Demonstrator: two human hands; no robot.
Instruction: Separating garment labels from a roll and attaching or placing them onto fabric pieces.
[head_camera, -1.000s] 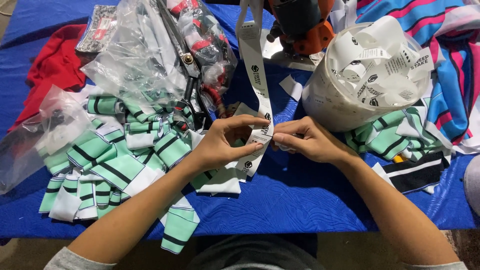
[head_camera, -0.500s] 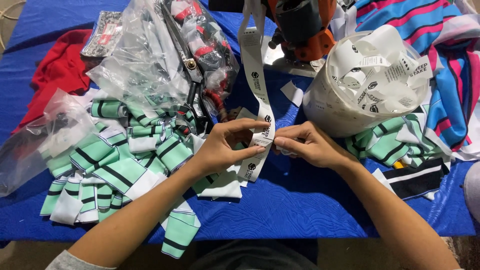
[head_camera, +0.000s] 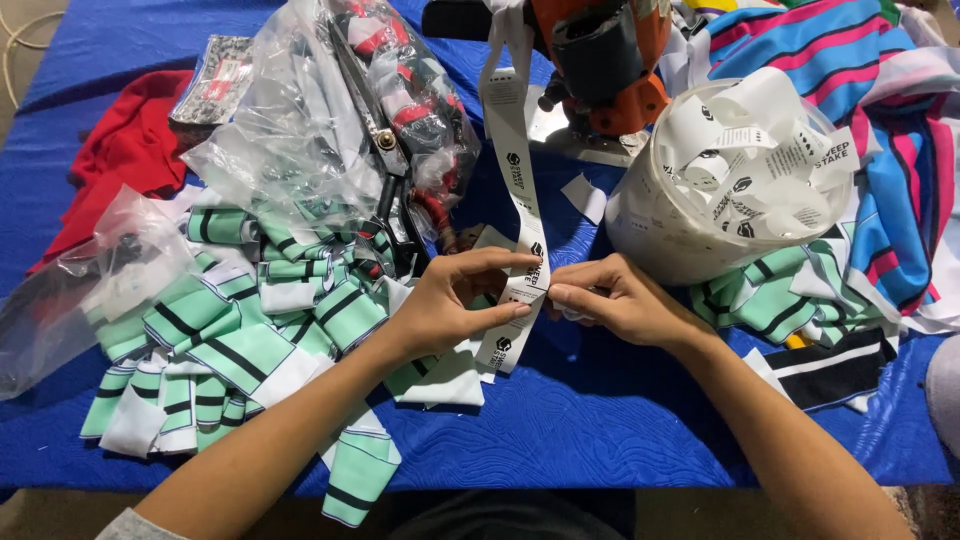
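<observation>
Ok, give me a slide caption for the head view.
Both hands, left and right, pinch a white label strip over blue cloth.

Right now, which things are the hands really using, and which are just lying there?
In use: left hand, right hand, white label strip.

Lying about: tub of cut labels, green striped collars, scissors, plastic bags, red cloth.

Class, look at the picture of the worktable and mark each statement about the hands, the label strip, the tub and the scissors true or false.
1. Both hands pinch the white label strip. True: left hand, right hand.
2. The white tub holds cut labels. True.
3. The scissors are in the right hand. False: they lie on the plastic bag.
4. The table cover is red. False: it is blue.
5. The striped green pieces lie left of the hands. True.
</observation>
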